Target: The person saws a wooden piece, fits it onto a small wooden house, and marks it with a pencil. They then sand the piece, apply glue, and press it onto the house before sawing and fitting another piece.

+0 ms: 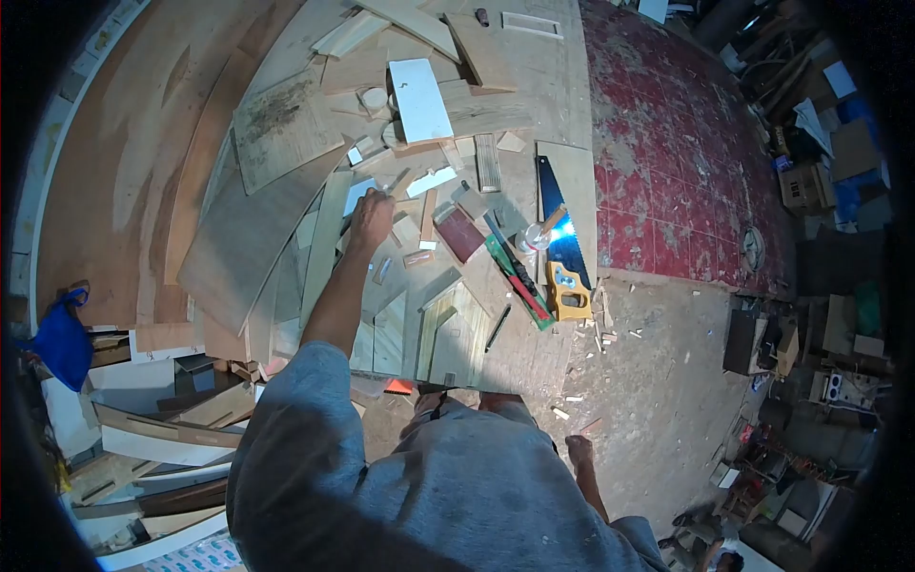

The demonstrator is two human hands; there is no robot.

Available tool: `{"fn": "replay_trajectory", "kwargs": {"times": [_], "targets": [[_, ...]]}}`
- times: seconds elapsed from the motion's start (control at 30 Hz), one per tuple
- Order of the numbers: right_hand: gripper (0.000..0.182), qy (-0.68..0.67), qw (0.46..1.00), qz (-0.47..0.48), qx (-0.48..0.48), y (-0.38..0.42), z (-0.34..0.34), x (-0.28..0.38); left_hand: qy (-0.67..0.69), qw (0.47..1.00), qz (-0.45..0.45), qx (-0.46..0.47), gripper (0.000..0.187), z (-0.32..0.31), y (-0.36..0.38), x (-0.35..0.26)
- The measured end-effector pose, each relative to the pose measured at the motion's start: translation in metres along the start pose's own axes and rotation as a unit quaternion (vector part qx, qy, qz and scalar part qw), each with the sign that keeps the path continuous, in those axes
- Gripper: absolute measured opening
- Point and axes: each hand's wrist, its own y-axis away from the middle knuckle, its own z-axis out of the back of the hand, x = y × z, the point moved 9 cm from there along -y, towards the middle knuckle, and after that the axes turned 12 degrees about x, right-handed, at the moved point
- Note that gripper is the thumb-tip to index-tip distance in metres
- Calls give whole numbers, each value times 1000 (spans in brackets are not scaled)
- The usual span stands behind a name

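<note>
My left hand (373,219) reaches over the worktable, its fingers curled down beside a small white board (358,194). Whatever those fingers may hold is hidden under them. Scraps surround it: a white-faced strip (432,182), a dark red block (459,234) and thin wood offcuts (405,232). Nearer my body lies a pale wooden piece with a peaked outline (455,334). Low at my right side, off the table, hangs my right hand (579,450), closed, with nothing visible in it.
A handsaw with a yellow handle (569,291) lies near the table's right edge, beside a clear jar (532,238), a green-and-red tool (519,281) and a black pen (498,328). A white board (419,100) rests farther back. Stacked planks (162,448) stand left; another person (726,558) is at lower right.
</note>
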Motion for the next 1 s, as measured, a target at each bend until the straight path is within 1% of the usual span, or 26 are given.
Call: {"fn": "replay_trajectory", "kwargs": {"times": [0.03,0.07,0.1,0.13,0.17,0.2,0.23,0.27,0.3,0.37,0.4,0.43,0.47,0.5,0.53,0.57,0.63,0.67,0.7,0.73,0.77,0.8,0.83,0.9,0.93,1.0], "targets": [[34,-3,1000,2,-4,-4,-2,-13,-35,999,-21,19,11,-5,-2,-11],[35,35,999,-3,7,-11,-6,-25,-70,996,-41,37,13,-9,-6,-21],[36,74,997,-8,18,-19,-9,-38,-68,996,-44,33,13,-16,-13,-20],[36,125,991,19,32,-21,-11,-35,-84,995,-27,42,15,-30,-21,-15],[36,124,992,19,27,-21,-9,-40,-99,994,-10,52,17,-44,-29,-10],[37,68,998,7,10,-13,-5,-42,-96,994,-12,49,17,-42,-33,-16],[37,11,1000,-4,-8,-10,-1,-45,-100,994,5,46,18,-35,-38,-22],[38,0,1000,4,-10,-9,1,-42,-105,993,22,43,20,-28,-44,-28],[38,0,1000,7,-13,-6,3,-38,-104,994,21,39,20,-26,-50,-39],[36,4,1000,12,-10,0,7,-27,21,997,78,12,24,-19,-66,-49],[36,4,1000,16,-3,4,8,-23,42,994,95,19,31,-17,-76,-56],[35,5,1000,21,1,8,12,-15,45,994,94,11,31,-16,-88,-68],[33,31,998,60,-9,-11,10,-30,67,986,154,1,36,-17,-96,-69],[32,44,997,64,-5,-6,16,-22,92,973,212,-10,40,-21,-105,-67],[33,44,995,90,-10,-6,21,-17,77,968,236,-30,47,-26,-114,-71],[34,17,999,43,-1,-2,27,-17,85,967,236,-34,47,-30,-124,-76],[34,-37,998,60,-5,-42,27,-69,43,954,293,-40,48,-37,-130,-80],[35,-14,999,49,-15,-27,40,-52,40,953,294,-68,37,-52,-135,-75],[35,-10,999,44,-13,-19,51,-43,41,952,297,-62,37,-63,-137,-72],[36,-25,999,22,-19,-15,59,-40,49,950,299,-74,29,-68,-137,-67],[37,-42,999,3,-24,-13,62,-36,55,948,300,-89,23,-66,-138,-63],[37,-43,999,-2,-19,-15,64,-36,35,952,280,-118,17,-50,-131,-71],[37,-44,999,0,-15,-22,63,-42,31,952,280,-120,17,-50,-129,-67],[35,-24,999,30,-9,-28,63,-39,-26,967,215,-133,18,-38,-128,-74],[34,-44,999,16,-7,-28,63,-39,-29,967,216,-135,18,-32,-124,-74],[34,-32,999,15,-3,-35,61,-34,16,969,215,-121,22,-22,-115,-68]]}}
